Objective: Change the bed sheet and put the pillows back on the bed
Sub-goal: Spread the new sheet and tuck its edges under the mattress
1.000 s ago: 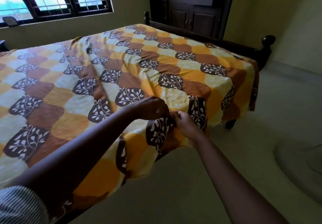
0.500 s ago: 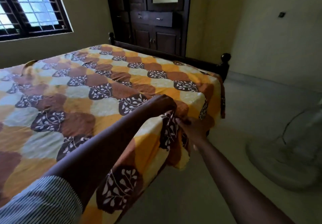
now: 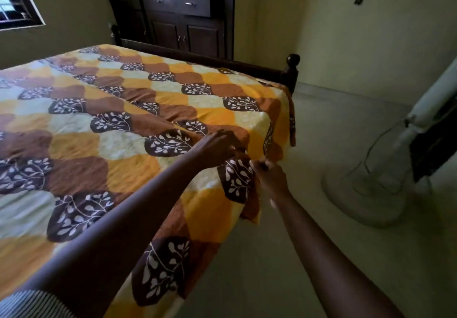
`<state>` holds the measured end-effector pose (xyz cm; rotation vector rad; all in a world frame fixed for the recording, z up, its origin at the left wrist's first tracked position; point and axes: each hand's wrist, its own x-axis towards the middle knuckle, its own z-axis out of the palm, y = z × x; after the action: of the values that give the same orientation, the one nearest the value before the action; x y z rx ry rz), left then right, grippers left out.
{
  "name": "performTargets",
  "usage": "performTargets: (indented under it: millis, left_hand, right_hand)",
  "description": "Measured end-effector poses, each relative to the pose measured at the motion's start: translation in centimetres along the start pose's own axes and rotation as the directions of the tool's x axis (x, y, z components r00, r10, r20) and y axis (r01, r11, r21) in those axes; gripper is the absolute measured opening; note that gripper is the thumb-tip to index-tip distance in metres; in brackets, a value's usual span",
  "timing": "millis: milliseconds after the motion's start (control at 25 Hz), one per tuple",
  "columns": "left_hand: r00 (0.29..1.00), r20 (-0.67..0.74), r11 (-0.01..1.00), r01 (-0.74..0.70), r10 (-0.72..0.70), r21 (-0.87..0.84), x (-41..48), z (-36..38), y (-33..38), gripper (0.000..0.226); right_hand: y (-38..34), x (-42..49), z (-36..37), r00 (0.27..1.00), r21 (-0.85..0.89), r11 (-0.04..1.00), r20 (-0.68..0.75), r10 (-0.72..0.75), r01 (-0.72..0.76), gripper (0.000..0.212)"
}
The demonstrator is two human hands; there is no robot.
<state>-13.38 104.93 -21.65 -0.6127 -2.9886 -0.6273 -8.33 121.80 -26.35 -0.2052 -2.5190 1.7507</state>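
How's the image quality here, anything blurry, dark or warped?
Head view: dim, lit mainly from the window at upper left; the wardrobe is nearly black; the right hand on the bed sheet is smeared by motion blur, as is the sheet's near left part; wide-angle distortion leans the fan.

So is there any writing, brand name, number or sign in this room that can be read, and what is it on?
None can be read.
The bed sheet bears only leaf prints, no letters.
The wardrobe and the standing fan show no label.
The small dark fitting on the wall is too small to tell.
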Motion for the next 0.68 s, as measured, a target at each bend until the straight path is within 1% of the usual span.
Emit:
performTargets:
  millis: [40, 80, 120, 160, 200, 240, 280, 320, 360, 400, 440, 480, 520, 560, 600, 680]
  left_hand:
    - [0.997, -0.043, 0.997, -0.071, 0.071, -0.006, -1.2, -0.7, 1.0, 0.046]
    - [0.988, -0.104, 0.990, -0.124, 0.117, -0.062, -2.3, -1.2, 2.3, 0.036]
    - [0.980, -0.158, 0.982, -0.144, 0.124, -0.122, -3.9, -1.2, 3.7, 0.028]
    - [0.976, -0.195, 0.974, -0.129, 0.091, -0.187, -5.6, -0.8, 4.9, 0.026]
    - [0.973, -0.226, 0.959, -0.111, 0.051, -0.261, -7.4, -0.2, 5.8, 0.025]
    - [0.971, -0.237, 0.937, -0.071, -0.013, -0.343, -9.2, 0.7, 6.4, 0.024]
    - [0.976, -0.208, 0.909, -0.033, -0.060, -0.416, -10.7, 1.9, 6.6, 0.023]
    - [0.984, -0.149, 0.884, 0.022, -0.103, -0.467, -12.2, 3.0, 6.7, 0.022]
    - [0.986, -0.086, 0.860, 0.081, -0.143, -0.503, -13.5, 4.4, 6.6, 0.022]
    - [0.981, -0.028, 0.819, 0.143, -0.191, -0.556, -14.8, 5.8, 6.5, 0.022]
    - [0.970, 0.029, 0.748, 0.206, -0.242, -0.631, -16.1, 7.1, 6.4, 0.021]
    - [0.955, 0.073, 0.650, 0.251, -0.288, -0.718, -17.5, 8.2, 6.6, 0.020]
    - [0.933, 0.107, 0.527, 0.286, -0.344, -0.801, -18.7, 9.2, 7.0, 0.019]
    - [0.896, 0.149, 0.395, 0.327, -0.418, -0.859, -20.0, 10.3, 7.7, 0.018]
    - [0.844, 0.204, 0.261, 0.369, -0.497, -0.892, -21.0, 11.3, 8.4, 0.018]
    - [0.698, 0.330, -0.012, 0.418, -0.636, -0.908, -22.6, 13.5, 9.6, 0.019]
  right_hand:
    - [0.4, -1.4, 0.0, 1.000, 0.003, 1.000, -0.012, 0.009, -0.009, 0.018]
    - [1.0, -2.9, 0.0, 0.999, 0.020, 0.999, -0.029, 0.027, -0.026, 0.020]
    - [1.8, -4.4, 0.2, 0.997, 0.041, 0.997, -0.042, 0.061, -0.060, 0.024]
    - [2.9, -5.3, 0.7, 0.992, 0.082, 0.990, -0.041, 0.117, -0.114, 0.027]
    - [3.9, -6.2, 1.4, 0.980, 0.142, 0.970, -0.003, 0.200, -0.198, 0.028]
    - [5.1, -7.3, 2.3, 0.956, 0.227, 0.928, 0.072, 0.285, -0.294, 0.022]
    - [5.9, -8.2, 3.2, 0.919, 0.311, 0.865, 0.169, 0.357, -0.393, 0.015]
    - [6.7, -8.8, 4.1, 0.873, 0.381, 0.788, 0.266, 0.408, -0.484, 0.013]
    - [7.3, -9.2, 4.7, 0.824, 0.423, 0.710, 0.358, 0.440, -0.563, 0.017]
    - [8.2, -9.1, 5.3, 0.775, 0.429, 0.653, 0.447, 0.446, -0.624, 0.019]
    - [8.9, -9.0, 5.6, 0.730, 0.416, 0.620, 0.537, 0.424, -0.666, 0.020]
    - [9.6, -8.6, 5.9, 0.692, 0.411, 0.595, 0.614, 0.379, -0.690, 0.022]
    - [9.9, -8.2, 6.1, 0.657, 0.420, 0.560, 0.676, 0.333, -0.715, 0.027]
    - [10.0, -7.8, 6.1, 0.620, 0.427, 0.507, 0.722, 0.307, -0.749, 0.035]
    - [9.9, -7.4, 6.3, 0.592, 0.423, 0.470, 0.746, 0.305, -0.775, 0.042]
    - [9.9, -7.2, 6.9, 0.548, 0.379, 0.453, 0.765, 0.338, -0.807, 0.050]
